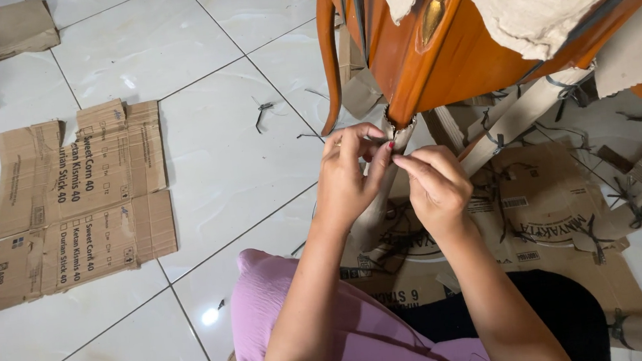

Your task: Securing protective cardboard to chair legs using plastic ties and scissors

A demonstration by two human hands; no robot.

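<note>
Fingertips of the left hand and right hand pinched the cardboard-wrapped leg just beneath the orange wooden furniture piece. Flattened cardboard lay below that furniture; a printed carton sheet lay well to its left.

I see the glossy orange-brown wooden furniture leg tilted overhead, its lower tip wrapped in pale beige paper strip, partly peeled. That strip hangs directly below the leg's tip, pinched taut.
</note>
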